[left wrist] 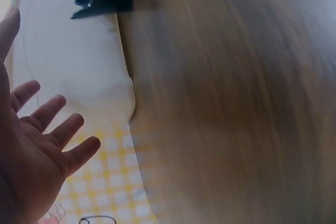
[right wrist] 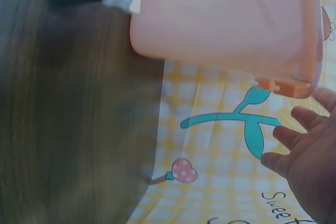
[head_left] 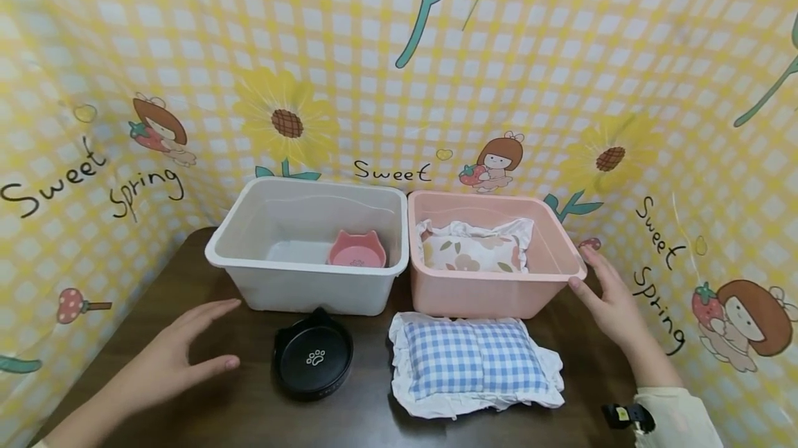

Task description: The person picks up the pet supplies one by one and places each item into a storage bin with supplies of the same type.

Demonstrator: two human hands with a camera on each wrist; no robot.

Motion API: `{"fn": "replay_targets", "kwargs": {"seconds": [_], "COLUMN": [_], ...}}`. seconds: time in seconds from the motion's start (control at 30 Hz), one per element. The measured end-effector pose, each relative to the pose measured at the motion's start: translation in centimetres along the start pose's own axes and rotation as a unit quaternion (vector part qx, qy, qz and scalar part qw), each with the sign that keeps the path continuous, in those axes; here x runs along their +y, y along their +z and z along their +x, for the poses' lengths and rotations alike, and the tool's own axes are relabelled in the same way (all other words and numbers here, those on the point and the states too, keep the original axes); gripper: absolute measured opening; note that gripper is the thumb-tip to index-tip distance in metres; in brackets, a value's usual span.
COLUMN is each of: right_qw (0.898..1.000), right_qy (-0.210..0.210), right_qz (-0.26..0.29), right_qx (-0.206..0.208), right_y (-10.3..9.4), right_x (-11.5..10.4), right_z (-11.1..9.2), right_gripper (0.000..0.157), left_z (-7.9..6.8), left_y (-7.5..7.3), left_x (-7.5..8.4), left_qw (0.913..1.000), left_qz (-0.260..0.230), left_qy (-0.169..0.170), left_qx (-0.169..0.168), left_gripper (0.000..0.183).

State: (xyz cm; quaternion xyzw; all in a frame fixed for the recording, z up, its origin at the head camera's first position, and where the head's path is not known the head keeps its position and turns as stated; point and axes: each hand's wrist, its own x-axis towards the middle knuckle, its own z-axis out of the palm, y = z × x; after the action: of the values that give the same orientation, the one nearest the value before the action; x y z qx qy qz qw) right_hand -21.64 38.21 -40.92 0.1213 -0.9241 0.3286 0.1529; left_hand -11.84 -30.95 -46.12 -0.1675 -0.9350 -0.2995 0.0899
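My left hand (head_left: pixel 181 351) hovers over the table's left side with fingers spread, holding nothing. To its right lies a black cat-eared pet bowl (head_left: pixel 312 358) with a paw print. My right hand (head_left: pixel 614 302) is at the front right corner of the pink bin (head_left: pixel 486 296), fingers extended; whether it touches the rim I cannot tell. Inside that bin lies a floral ruffled cushion (head_left: pixel 474 251). The white bin (head_left: pixel 305 289) on the left contains a pink cat-eared bowl (head_left: pixel 357 251), partly hidden by the front wall. A blue checked cushion (head_left: pixel 476 361) lies before the pink bin.
Both bins stand side by side at the back of the dark wooden table (head_left: pixel 243 420). Yellow checked cloth (head_left: pixel 399 102) hangs behind and along both sides. A black strap (head_left: pixel 626 417) is on the right wrist.
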Motion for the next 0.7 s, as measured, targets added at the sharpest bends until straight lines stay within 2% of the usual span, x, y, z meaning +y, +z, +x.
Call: {"fn": "replay_targets", "kwargs": {"seconds": [0.13, 0.33, 0.5, 0.7], "right_qw": [1.0, 1.0, 1.0, 0.998], "right_qy": [0.002, 0.005, 0.023, 0.059], "right_qz": [0.01, 0.012, 0.009, 0.036], "right_qx": [0.0, -0.003, -0.002, 0.003], "right_y": [0.6, 1.0, 1.2, 1.8], "right_x": [-0.2, -0.4, -0.5, -0.8], "right_z": [0.4, 0.5, 1.0, 1.9], "right_gripper": [0.064, 0.065, 0.067, 0.07], "left_z": [0.1, 0.5, 1.2, 1.9], "left_y": [0.7, 2.6, 3.7, 4.8], "left_x": [0.6, 1.5, 2.2, 2.8], "left_qw": [0.9996, 0.9996, 0.9992, 0.9976], "left_qz": [-0.017, -0.003, 0.008, -0.007], "left_qy": [-0.018, -0.029, -0.038, -0.069], "left_qx": [-0.011, -0.003, 0.009, 0.002], "left_gripper": [0.077, 0.067, 0.064, 0.067]}}
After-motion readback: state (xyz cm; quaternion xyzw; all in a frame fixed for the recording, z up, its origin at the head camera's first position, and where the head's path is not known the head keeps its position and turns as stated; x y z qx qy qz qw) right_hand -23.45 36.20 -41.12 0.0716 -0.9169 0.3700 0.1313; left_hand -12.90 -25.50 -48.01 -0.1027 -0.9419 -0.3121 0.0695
